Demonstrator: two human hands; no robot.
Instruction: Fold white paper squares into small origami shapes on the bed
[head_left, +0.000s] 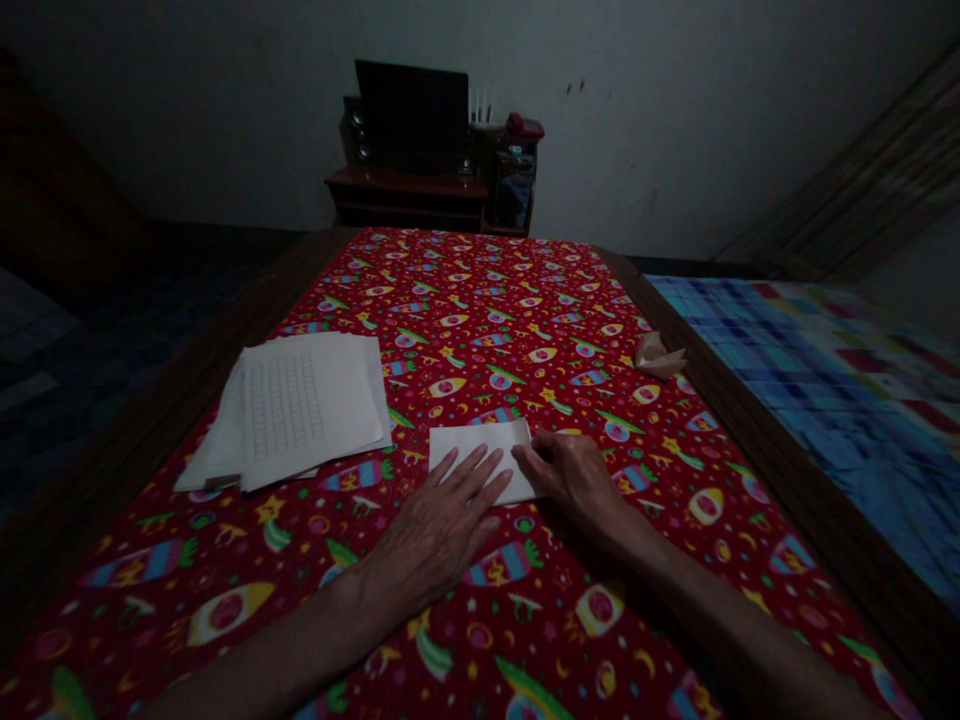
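A folded white sheet of paper (474,445) lies on the red patterned tablecloth (480,330) in front of me. My left hand (439,525) rests flat on its near edge, fingers stretched out and spread. My right hand (574,480) presses on the paper's right side with its fingers curled and pinched at the edge. A stack of white sheets (300,405) lies to the left of the hands. A small folded paper shape (658,356) sits near the table's right edge.
The dark wooden table rim (720,400) borders the cloth on the right. A blue checked mat (825,380) lies on the floor to the right. A low cabinet with a dark screen (412,115) and speakers stands against the far wall.
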